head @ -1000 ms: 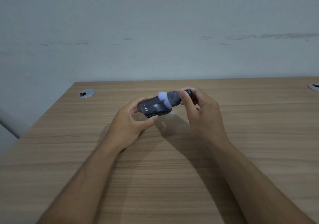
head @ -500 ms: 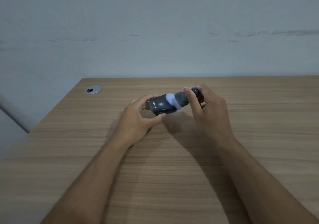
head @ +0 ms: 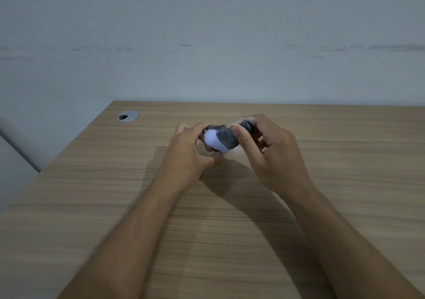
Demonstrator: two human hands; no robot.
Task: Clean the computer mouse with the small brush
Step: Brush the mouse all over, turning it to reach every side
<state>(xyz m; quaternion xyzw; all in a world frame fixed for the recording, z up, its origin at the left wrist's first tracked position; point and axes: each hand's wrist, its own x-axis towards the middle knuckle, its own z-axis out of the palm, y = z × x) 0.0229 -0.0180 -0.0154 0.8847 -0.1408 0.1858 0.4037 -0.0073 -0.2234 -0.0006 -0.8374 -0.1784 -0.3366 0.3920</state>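
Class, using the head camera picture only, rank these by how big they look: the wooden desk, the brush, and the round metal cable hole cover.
1. Wooden desk, by far the largest.
2. Brush, held in the right hand.
3. Cable hole cover. It looks smaller than the brush but lies farther from the camera, so this ranking is unsure.

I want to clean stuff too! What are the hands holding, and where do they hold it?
The left hand wraps around the computer mouse, mostly hiding it. The right hand pinches the small brush by its dark handle end, bristles on the mouse.
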